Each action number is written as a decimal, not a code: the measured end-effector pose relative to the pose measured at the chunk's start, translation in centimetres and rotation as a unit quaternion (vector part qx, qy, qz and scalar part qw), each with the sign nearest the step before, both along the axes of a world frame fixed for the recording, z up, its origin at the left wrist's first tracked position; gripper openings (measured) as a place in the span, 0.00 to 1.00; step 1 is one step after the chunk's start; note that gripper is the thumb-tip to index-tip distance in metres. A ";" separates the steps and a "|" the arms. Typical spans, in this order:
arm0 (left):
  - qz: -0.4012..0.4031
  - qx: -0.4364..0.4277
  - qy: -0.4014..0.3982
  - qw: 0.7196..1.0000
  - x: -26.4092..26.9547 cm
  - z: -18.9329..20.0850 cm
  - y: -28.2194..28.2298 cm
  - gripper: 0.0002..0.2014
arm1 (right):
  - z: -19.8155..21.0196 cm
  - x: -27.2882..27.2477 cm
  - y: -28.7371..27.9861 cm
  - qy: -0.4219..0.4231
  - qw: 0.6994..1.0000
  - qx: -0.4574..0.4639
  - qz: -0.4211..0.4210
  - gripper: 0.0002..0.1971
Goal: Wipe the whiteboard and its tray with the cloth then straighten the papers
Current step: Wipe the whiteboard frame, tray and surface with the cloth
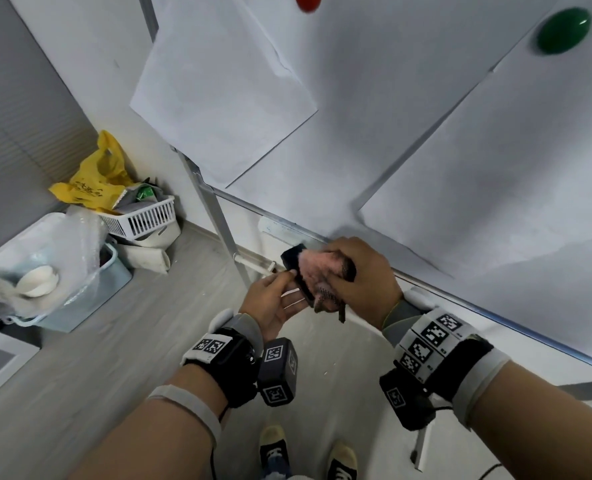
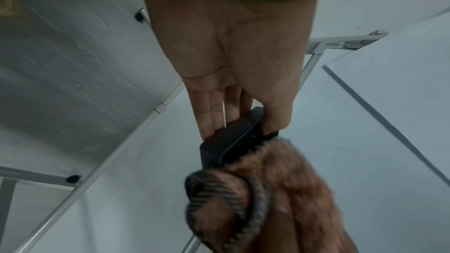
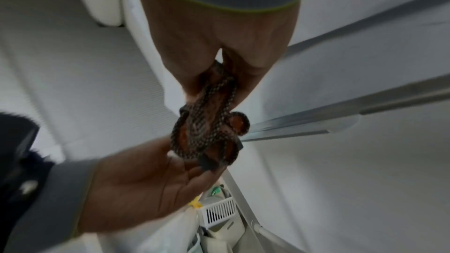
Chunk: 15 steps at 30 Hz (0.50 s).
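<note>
hands at the tray, black block being wiped with the cloth.
left hand [image 1: 276, 304] pinches a black block [image 2: 233, 138] between thumb and fingers; right hand [image 1: 362, 277] clenched round the bunched cloth [image 1: 317, 277], touching the block, just beside the tray [image 1: 287, 230] under the whiteboard [image 1: 409, 140]. advise: steady the block, wipe every face, then run along the tray; papers [image 1: 218, 95] hang crooked.

We see a fuzzy pink-brown cloth [image 1: 317, 273] with a woven, speckled edge – soft against the matt black plastic eraser [image 2: 228, 139]. The papers [image 1: 218, 98] look smooth and slightly creased, the magnets [image 1: 563, 31] glossy plastic, the tray [image 1: 436, 292] brushed metal – dull grey.
</note>
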<state>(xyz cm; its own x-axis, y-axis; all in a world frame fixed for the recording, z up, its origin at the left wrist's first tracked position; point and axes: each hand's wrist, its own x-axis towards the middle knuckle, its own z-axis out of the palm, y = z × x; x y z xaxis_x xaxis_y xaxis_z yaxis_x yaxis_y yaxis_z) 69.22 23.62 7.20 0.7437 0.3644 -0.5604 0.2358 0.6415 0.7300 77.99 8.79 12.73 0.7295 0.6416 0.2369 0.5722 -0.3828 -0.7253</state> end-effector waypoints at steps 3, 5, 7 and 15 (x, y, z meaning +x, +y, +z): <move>-0.016 0.039 -0.013 0.999 -0.9 0.5 0.6 0.13 | -0.1 -0.9 1.1 -0.008 0.988 -0.107 0.107 0.17; -0.025 0.056 -0.017 0.998 -1.3 0.7 0.9 0.11 | 0.1 -0.8 1.6 -0.015 0.988 -0.116 0.104 0.15; -0.027 0.079 -0.018 0.996 -1.9 0.8 1.2 0.10 | 0.4 -0.5 2.3 -0.015 0.990 -0.110 0.091 0.13; -0.045 0.127 -0.013 0.991 -2.5 1.5 2.3 0.11 | 2.3 2.3 5.2 -0.033 0.986 -0.158 -0.041 0.12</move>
